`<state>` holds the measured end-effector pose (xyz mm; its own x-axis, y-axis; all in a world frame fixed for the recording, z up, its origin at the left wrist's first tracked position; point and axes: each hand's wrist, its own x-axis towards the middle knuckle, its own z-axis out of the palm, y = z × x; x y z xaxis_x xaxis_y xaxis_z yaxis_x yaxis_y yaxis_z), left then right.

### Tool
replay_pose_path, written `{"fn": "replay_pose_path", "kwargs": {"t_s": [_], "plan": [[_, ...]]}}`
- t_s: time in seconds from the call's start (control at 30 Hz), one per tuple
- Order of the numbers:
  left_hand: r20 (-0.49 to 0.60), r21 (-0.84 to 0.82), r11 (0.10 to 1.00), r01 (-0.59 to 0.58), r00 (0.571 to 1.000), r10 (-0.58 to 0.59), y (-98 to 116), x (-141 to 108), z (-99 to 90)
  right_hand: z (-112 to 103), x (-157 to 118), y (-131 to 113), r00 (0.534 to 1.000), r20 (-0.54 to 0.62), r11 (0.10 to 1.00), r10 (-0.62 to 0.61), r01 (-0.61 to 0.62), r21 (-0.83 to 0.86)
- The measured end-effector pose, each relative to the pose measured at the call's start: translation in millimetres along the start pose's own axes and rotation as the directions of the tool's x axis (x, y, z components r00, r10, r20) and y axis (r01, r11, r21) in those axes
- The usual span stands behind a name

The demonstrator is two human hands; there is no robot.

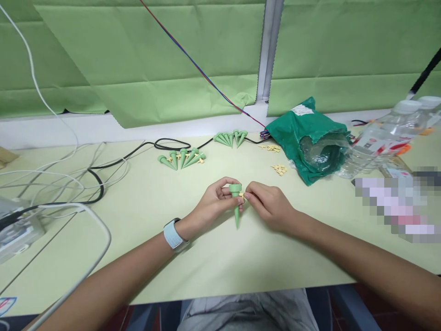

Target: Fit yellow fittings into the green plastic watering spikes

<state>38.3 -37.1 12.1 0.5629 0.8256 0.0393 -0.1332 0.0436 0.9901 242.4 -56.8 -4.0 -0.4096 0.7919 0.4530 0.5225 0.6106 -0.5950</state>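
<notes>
forearms: bare left forearm (pixel 103 280) and right forearm (pixel 361 257) reach in over the desk's near edge (pixel 220 299), a white watch band (pixel 172 234) on the left wrist.
spike: green plastic cone spike (pixel 236 204) stands point down, mid-desk, between both hands.
grip: left hand (pixel 215 202) curls closed around the spike's wide top; right hand (pixel 268 206) pinches a small cream plastic piece (pixel 241 196) against that top.
room: hands sit roughly midway between near and back edges.
container: torn green plastic bag (pixel 310 142) near the back edge, clear plastic (pixel 324 154) bunched in its mouth.
beyond: more green spikes (pixel 181 158) in two clusters, cream pieces (pixel 279 169) beside the bag, plastic water bottle (pixel 382 142) at right, black cable (pixel 138 149) along the back.
</notes>
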Motion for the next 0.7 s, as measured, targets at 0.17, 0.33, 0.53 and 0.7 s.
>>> {"fn": "replay_pose_path", "kwargs": {"t_s": [0.17,0.33,0.53,0.7], "plan": [[-0.019,0.051,0.999,-0.01,1.0,0.011,0,0,-1.0,2,3,-4,0.997,0.009,0.98,0.076,-0.076,0.184],[-0.098,0.158,0.987,-0.008,0.995,0.024,3,0,0.9,8,5,-7,0.944,0.106,0.811,0.314,-0.324,0.488],[-0.119,0.287,0.958,-0.006,0.992,0.042,0,2,-1.7,10,8,-1,0.839,0.384,0.488,0.386,-0.539,0.687],[-0.061,0.193,0.981,0.009,0.998,0.003,-4,4,-6.1,10,7,0,0.895,0.236,0.612,0.378,-0.433,0.662]]}}
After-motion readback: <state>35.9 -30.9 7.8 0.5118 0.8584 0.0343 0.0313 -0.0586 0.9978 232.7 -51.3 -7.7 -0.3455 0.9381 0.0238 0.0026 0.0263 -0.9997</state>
